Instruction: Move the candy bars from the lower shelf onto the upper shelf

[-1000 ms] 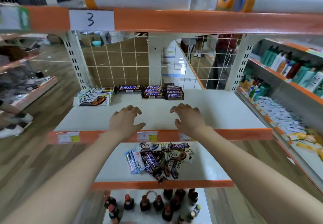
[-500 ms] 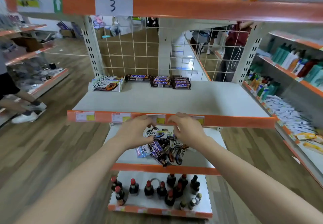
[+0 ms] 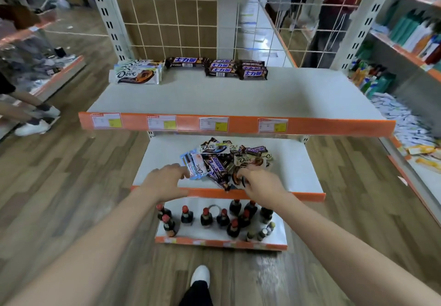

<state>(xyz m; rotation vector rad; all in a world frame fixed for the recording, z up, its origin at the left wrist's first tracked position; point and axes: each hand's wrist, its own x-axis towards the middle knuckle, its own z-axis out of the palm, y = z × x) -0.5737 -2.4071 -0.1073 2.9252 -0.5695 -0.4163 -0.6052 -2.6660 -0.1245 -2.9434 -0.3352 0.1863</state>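
We see both hands reaching down to the lower shelf (image 3: 298,162), where the candy bars (image 3: 226,162) lie in a loose heap near the front edge. The left hand (image 3: 164,181) has its fingertips on a pale blue packet (image 3: 194,167) at the left side of the heap; whether it is pinching the packet or only touching it we cannot tell. The right hand (image 3: 260,184) has its fingers curled at the right front of the heap, against a dark brown wrapper (image 3: 236,176) (its grip is hidden by the knuckles, so we cannot tell if it holds anything). A dark Snickers bar (image 3: 217,167) lies between the two hands.

On the upper shelf (image 3: 238,95), at the back, a stack of white Dove bars (image 3: 134,73) sits at the left, and dark bars (image 3: 235,69) are lined up beside it. Below the heap, a bottom shelf (image 3: 276,236) carries small dark bottles (image 3: 224,219) with red caps.
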